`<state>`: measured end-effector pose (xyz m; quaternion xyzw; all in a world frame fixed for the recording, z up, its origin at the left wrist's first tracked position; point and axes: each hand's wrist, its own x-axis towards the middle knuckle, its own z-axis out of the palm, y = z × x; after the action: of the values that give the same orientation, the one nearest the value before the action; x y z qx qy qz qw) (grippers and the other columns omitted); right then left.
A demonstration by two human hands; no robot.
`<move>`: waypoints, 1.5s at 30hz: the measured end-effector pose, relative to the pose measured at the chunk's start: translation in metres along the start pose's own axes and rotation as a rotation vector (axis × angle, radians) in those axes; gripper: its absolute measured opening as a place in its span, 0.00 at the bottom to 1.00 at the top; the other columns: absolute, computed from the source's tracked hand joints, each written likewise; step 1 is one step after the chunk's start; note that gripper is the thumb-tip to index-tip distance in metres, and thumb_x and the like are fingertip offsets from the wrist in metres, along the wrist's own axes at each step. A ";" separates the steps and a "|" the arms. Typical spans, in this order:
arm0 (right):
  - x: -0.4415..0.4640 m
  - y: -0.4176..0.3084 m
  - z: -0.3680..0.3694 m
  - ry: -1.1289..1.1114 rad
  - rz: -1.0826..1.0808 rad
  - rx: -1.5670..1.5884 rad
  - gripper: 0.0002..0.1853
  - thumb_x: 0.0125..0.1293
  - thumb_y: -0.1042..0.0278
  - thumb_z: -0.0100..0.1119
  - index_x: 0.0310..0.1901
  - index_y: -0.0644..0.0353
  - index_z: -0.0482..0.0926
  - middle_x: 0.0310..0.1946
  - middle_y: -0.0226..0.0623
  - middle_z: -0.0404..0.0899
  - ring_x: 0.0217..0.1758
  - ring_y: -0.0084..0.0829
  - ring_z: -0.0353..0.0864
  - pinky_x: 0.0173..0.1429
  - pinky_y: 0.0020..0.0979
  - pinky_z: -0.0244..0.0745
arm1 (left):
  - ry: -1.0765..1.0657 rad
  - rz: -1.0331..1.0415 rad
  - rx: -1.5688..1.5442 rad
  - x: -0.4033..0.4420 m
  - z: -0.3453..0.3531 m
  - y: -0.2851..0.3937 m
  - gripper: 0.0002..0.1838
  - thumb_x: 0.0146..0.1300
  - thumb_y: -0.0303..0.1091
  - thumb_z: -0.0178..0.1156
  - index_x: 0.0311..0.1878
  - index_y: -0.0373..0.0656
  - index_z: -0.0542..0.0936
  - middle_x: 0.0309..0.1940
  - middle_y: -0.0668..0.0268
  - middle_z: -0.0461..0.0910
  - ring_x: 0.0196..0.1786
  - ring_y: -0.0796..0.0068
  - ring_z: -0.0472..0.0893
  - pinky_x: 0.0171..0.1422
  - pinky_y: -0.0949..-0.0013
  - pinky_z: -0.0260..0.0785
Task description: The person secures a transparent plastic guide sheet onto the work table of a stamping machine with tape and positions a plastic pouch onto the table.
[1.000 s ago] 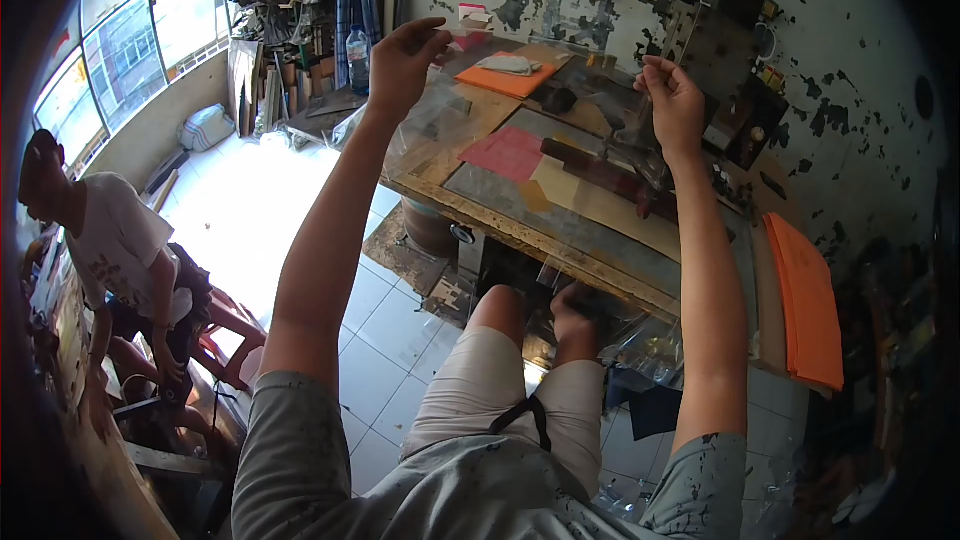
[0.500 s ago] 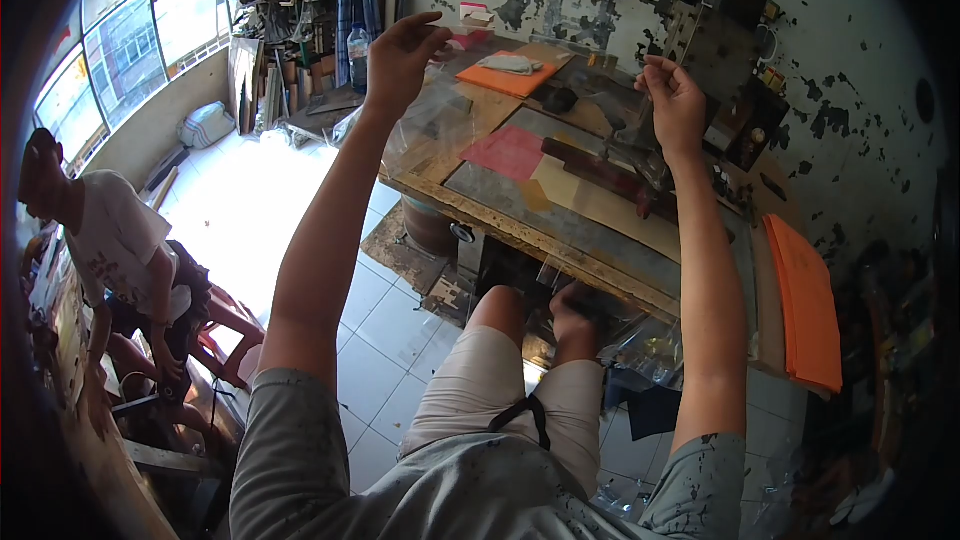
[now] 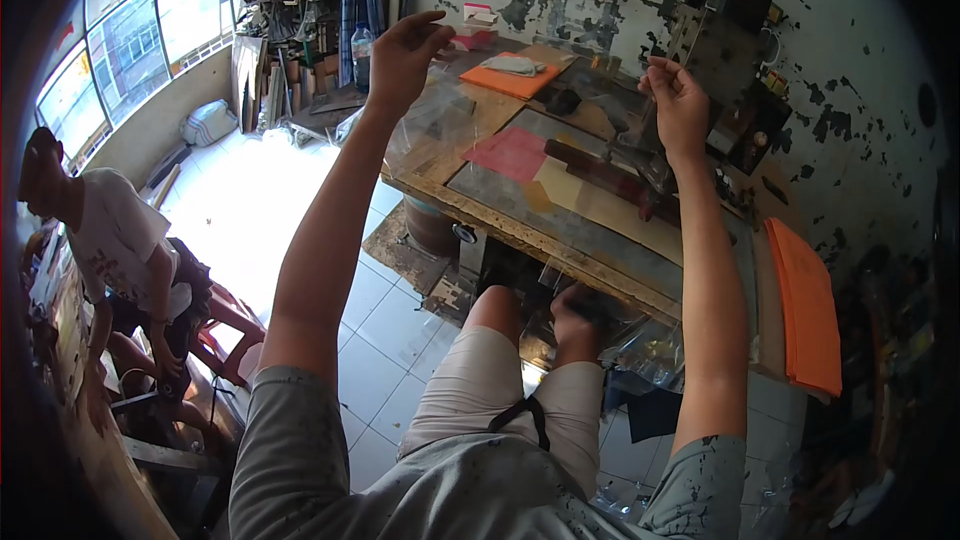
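Observation:
My left hand [image 3: 405, 62] is raised over the far left side of the workbench [image 3: 420, 182], thumb and fingers pinched. My right hand [image 3: 678, 108] is held up on the right, also pinched, in front of a machine [image 3: 705, 60]. Between them hangs what looks like a clear plastic sheet [image 3: 412, 135], seen by its faint shine; its edges are hard to trace. Behind it on the bench lie a pink sheet [image 3: 505, 154], a cream strip [image 3: 590, 202] and a dark reddish bar [image 3: 598, 176].
An orange stack [image 3: 510, 78] with a pale cloth [image 3: 514, 65] lies at the back of the bench. More orange sheets [image 3: 803, 305] hang over its right end. At the left, a person [image 3: 125, 240] sits near a bright tiled floor. A bottle [image 3: 361, 55] stands beyond the bench.
The view has shifted very slightly. Both hands keep nearly the same raised, pinched pose, and the bench things lie as before.

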<state>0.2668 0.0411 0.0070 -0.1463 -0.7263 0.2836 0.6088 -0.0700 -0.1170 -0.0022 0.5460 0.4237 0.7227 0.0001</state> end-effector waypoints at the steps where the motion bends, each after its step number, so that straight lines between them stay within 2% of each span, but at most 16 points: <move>1: 0.000 0.000 0.000 -0.002 0.001 0.004 0.14 0.77 0.67 0.61 0.55 0.70 0.81 0.36 0.32 0.85 0.41 0.20 0.84 0.50 0.24 0.79 | 0.002 0.000 0.005 0.000 0.000 0.001 0.21 0.67 0.37 0.71 0.59 0.35 0.83 0.38 0.65 0.88 0.37 0.82 0.83 0.46 0.75 0.76; 14: 0.000 -0.003 0.001 -0.004 0.011 -0.002 0.14 0.77 0.66 0.61 0.55 0.68 0.81 0.36 0.31 0.85 0.41 0.19 0.84 0.50 0.23 0.79 | 0.007 0.017 -0.008 0.001 -0.003 0.002 0.21 0.67 0.37 0.71 0.59 0.35 0.83 0.36 0.66 0.87 0.36 0.83 0.81 0.45 0.76 0.75; 17: 0.001 0.001 0.003 -0.007 -0.001 0.031 0.14 0.77 0.65 0.61 0.55 0.68 0.81 0.36 0.30 0.85 0.41 0.19 0.83 0.49 0.23 0.78 | 0.009 0.025 0.028 0.000 -0.004 0.005 0.18 0.67 0.33 0.71 0.57 0.34 0.83 0.40 0.62 0.89 0.40 0.78 0.87 0.46 0.73 0.80; 38: -0.003 -0.011 0.005 -0.016 -0.018 -0.043 0.14 0.78 0.66 0.60 0.55 0.68 0.81 0.36 0.30 0.84 0.41 0.19 0.83 0.50 0.24 0.78 | 0.019 -0.010 -0.020 -0.001 -0.007 -0.003 0.18 0.67 0.33 0.71 0.56 0.34 0.84 0.40 0.61 0.89 0.40 0.78 0.87 0.47 0.73 0.79; 45: -0.001 -0.006 0.005 -0.021 -0.028 -0.007 0.14 0.78 0.66 0.60 0.55 0.69 0.81 0.36 0.30 0.84 0.41 0.19 0.83 0.50 0.23 0.78 | 0.026 -0.018 -0.035 0.000 -0.007 -0.004 0.20 0.67 0.37 0.71 0.57 0.36 0.84 0.40 0.63 0.88 0.39 0.79 0.85 0.46 0.74 0.77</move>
<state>0.2629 0.0344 0.0096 -0.1350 -0.7355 0.2741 0.6047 -0.0768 -0.1188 -0.0052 0.5327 0.4159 0.7370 0.0107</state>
